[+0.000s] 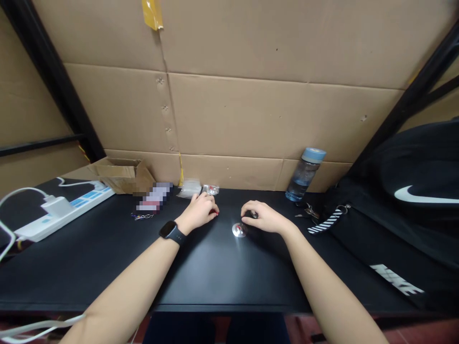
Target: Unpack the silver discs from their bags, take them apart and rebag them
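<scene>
Over the black tabletop [208,267], my left hand [199,211] is closed, its fingertips pinched on a small red piece [217,214] too tiny to name. A dark watch [172,232] is on that wrist. My right hand [267,218] is curled, thumb and fingers around something small and dark that I cannot make out. Just left of its thumb lies a shiny silver disc [239,230] with a red centre. Behind my left fingers sit a shiny clear-and-silver item [211,189] with a red spot and a clear plastic bag [190,188].
A white power strip [64,216] and an open cardboard box [122,174] are at the left. A blue-capped bottle [305,174] stands by the cardboard wall [229,119]. Keys [309,211] and a black bag [380,229] lie on the right.
</scene>
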### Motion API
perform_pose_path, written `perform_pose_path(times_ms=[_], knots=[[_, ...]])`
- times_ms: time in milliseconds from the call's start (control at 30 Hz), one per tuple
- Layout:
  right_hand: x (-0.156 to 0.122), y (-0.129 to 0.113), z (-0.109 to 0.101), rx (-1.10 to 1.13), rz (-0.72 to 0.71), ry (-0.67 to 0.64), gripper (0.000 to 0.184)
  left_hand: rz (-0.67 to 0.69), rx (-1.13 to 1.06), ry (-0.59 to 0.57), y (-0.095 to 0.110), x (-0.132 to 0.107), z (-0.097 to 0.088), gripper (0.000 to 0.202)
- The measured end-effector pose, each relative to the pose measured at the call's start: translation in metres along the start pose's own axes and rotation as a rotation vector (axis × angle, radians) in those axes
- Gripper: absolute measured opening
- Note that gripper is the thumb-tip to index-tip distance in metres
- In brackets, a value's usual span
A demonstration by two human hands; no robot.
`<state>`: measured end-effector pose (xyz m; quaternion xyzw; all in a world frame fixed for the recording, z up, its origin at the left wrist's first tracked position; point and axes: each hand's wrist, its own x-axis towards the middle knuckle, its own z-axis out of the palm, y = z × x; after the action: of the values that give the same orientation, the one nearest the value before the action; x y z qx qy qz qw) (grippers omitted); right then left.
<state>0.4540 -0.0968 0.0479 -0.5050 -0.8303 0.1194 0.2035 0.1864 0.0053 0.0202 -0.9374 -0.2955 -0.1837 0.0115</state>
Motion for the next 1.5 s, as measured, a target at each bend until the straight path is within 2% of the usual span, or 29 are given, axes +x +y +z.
perform_pose_path(times_ms=[133,233,333,433,600,933,1033,1133,1300,1500], knots=[[-0.006,0.022,-0.007,-0.146,0.21,0.09,0.03,0.051,-0.032,-0.017,0.01,0.0,-0.002,0.019],[-0.011,0.038,-0.007,-0.208,0.305,0.076,0.042,0.088,-0.086,-0.027,0.016,0.001,-0.002,0.027],[-0.012,0.046,-0.006,-0.179,0.294,0.064,0.043,0.053,-0.116,0.012,0.022,0.001,-0.003,0.031],[-0.011,0.046,-0.005,-0.12,0.266,0.076,0.037,-0.012,-0.103,0.052,0.025,0.0,-0.004,0.018],[-0.011,0.04,-0.007,-0.121,0.26,0.104,0.034,0.008,-0.112,0.019,0.027,-0.001,-0.003,0.009],[-0.013,0.037,-0.014,-0.123,0.298,0.1,0.035,0.027,-0.107,0.012,0.023,0.0,0.007,0.017],[-0.012,0.031,-0.014,-0.055,0.257,0.149,0.034,0.011,-0.157,0.037,0.024,0.002,0.002,0.016],[-0.007,0.018,-0.01,0.07,0.154,0.245,0.039,0.007,-0.235,0.104,0.025,0.004,-0.005,0.012],[0.007,-0.013,0.01,0.195,0.005,0.391,0.047,-0.047,-0.38,0.256,0.03,0.008,-0.01,0.01],[0.017,-0.037,0.032,0.268,-0.037,0.491,0.048,-0.067,-0.521,0.352,0.04,0.009,-0.013,0.01]])
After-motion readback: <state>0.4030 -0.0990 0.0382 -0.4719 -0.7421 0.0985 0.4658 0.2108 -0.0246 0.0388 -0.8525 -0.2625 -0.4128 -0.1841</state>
